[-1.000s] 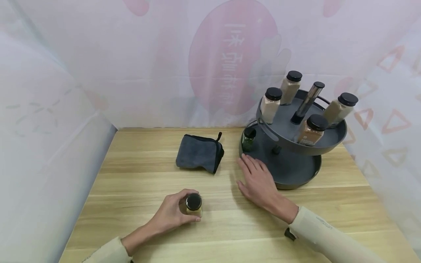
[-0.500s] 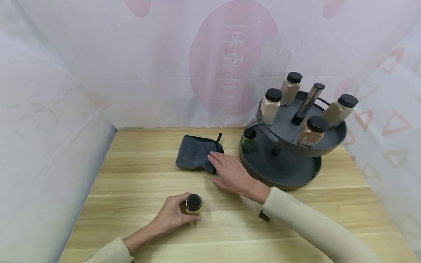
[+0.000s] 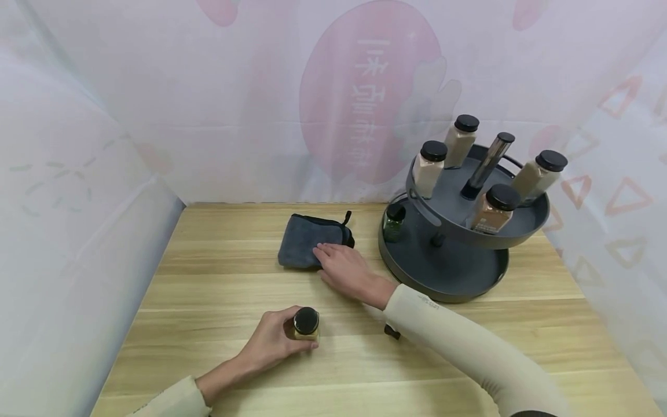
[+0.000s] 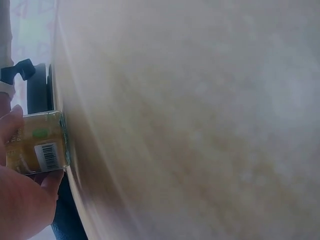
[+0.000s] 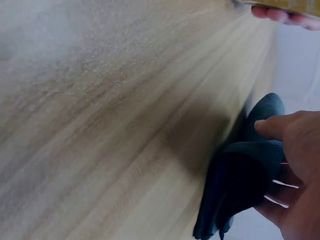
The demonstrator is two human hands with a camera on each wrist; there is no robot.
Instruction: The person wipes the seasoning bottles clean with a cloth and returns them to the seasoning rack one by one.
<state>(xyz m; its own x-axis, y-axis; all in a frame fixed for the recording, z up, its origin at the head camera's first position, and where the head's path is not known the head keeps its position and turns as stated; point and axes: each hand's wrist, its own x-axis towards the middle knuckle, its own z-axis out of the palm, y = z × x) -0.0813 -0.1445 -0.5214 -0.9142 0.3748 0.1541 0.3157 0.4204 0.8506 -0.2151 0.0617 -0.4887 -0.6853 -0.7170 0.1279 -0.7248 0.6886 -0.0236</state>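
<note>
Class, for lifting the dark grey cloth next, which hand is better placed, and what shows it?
Probably the right hand: it reaches over the near-right part of the grey cloth. The left hand is farther from it and occupied, gripping a black-lidded jar.

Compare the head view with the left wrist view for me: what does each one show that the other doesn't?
Only the head view shows the black lid of the held jar and the four jars on the upper tray. Only the left wrist view shows the barcode on the held jar's side. Both show the left hand gripping that jar, and the wooden tabletop.
</note>
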